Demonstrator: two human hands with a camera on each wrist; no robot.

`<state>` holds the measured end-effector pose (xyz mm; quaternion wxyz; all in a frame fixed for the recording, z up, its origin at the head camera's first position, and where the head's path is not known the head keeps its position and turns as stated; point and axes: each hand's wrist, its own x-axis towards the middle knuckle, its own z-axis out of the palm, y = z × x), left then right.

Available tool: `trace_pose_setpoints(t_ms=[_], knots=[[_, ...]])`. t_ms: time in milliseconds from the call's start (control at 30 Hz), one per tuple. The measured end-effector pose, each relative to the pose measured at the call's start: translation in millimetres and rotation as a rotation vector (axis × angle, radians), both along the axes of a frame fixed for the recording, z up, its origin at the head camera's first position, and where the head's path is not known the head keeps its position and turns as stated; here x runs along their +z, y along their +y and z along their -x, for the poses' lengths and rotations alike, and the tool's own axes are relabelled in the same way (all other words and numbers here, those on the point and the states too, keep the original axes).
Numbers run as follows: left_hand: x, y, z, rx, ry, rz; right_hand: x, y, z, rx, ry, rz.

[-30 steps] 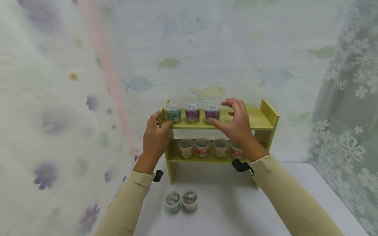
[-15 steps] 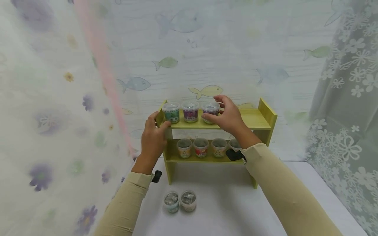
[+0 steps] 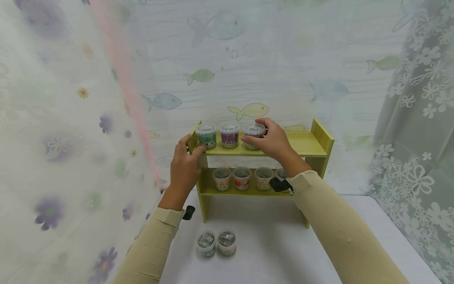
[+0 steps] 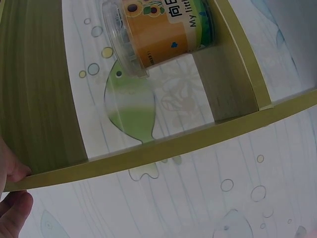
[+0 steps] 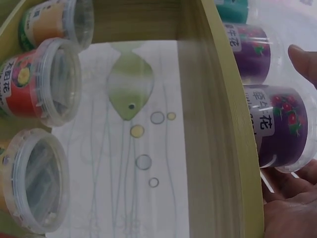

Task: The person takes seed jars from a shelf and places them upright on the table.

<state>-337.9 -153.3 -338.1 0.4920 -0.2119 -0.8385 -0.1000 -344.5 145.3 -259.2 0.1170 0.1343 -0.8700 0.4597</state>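
Observation:
A small yellow-green two-tier wooden rack (image 3: 301,144) stands before me. My left hand (image 3: 184,169) grips its left end panel, and the left wrist view shows digits (image 4: 17,206) on both sides of the panel's edge. On the top shelf, my right hand (image 3: 274,142) holds a purple-labelled clear plastic tub (image 5: 285,131), thumb in front and fingers behind. To its left stand another purple tub (image 3: 229,136) and a green tub (image 3: 207,137). The held tub's lower front is partly covered by the thumb in the head view.
Several orange and red tubs (image 3: 242,179) line the lower shelf, the rightmost partly behind my wrist. Two pale tubs, one blue (image 3: 206,243) and one pinkish (image 3: 227,242), stand on the white table (image 3: 269,252) in front. A fish-printed curtain (image 3: 283,59) hangs behind.
My right hand has moved left, and its thumb and fingers have come in around the third tub. The left hand stays on the rack's end panel.

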Motion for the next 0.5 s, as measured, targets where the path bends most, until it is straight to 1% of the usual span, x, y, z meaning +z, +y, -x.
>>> trace_pose_setpoints(t_ms=[167, 500], knots=[[0.6, -1.8, 1.3, 0.004, -0.010, 0.002, 1.5, -2.0, 0.4, -0.009, -0.003, 0.013], [0.1, -1.8, 6.8, -0.007, -0.002, 0.000, 2.5, -1.6, 2.0, -0.032, 0.004, 0.001]])
